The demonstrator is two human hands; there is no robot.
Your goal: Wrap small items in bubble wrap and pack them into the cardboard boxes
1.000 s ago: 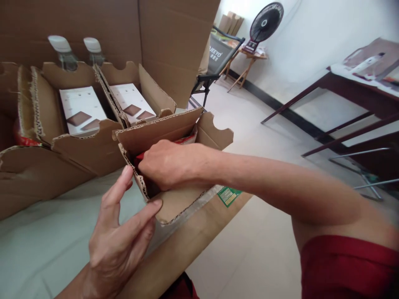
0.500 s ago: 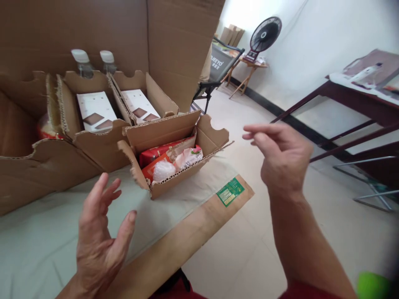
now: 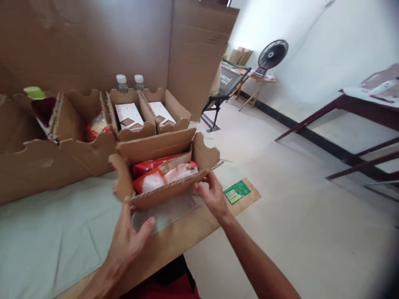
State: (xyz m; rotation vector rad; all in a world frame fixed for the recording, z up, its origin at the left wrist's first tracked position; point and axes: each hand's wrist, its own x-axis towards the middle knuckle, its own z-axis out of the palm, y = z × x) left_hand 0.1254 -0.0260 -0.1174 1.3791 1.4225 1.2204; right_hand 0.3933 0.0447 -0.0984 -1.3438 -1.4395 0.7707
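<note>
A small open cardboard box (image 3: 162,195) sits in front of me, between my two hands. Inside it lie a red packet (image 3: 152,165), a white bundle in clear wrap (image 3: 152,182) and a pink-and-white packet (image 3: 181,172). My left hand (image 3: 127,241) grips the box's lower left corner; its thumb stands away from the front wall and its fingertips are partly hidden. At the right end, my right hand (image 3: 213,197) has its fingers curled round the lower edge, thumb at the front. Whether the box's bottom touches the table cannot be told.
Behind stands a row of cardboard bins (image 3: 77,155) holding white cartons (image 3: 129,114), a red-and-clear packet (image 3: 98,126) and clear bottles (image 3: 122,84). A tall cardboard panel (image 3: 202,62) backs them. Pale cloth (image 3: 71,224) covers the table. Right lie a folding chair (image 3: 229,79), a fan (image 3: 272,54) and a dark-red table (image 3: 361,106).
Both hands have come in to the small cardboard box and taken hold of its ends. The right hand moved left and down. My view has swung left, showing more bins.
</note>
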